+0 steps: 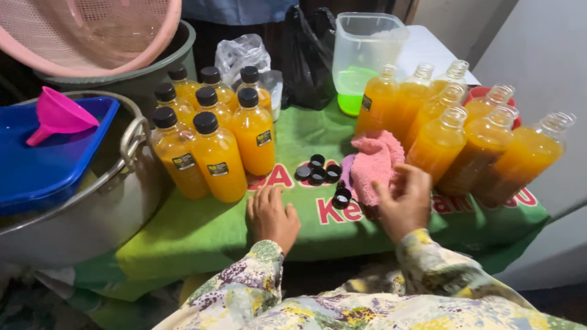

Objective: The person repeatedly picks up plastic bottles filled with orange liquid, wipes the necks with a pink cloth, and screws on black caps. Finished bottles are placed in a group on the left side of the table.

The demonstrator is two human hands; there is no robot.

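Observation:
My left hand (271, 215) rests palm down on the green cloth (202, 229), fingers together, holding nothing. My right hand (405, 199) touches the pink towel (374, 164) with spread fingers, beside a loose black cap (342, 197). Several more black caps (317, 170) lie just beyond. To the left stand several capped bottles of orange juice (218, 157). To the right stand several uncapped orange bottles (438, 143), the nearest right next to my right hand.
A large metal pot (92, 211) at left carries a blue tray (55, 162) with a pink funnel (58, 115). Behind are a pink colander (92, 30), a clear plastic container (365, 49) with green liquid, a black bag (309, 55) and a clear bag (241, 54).

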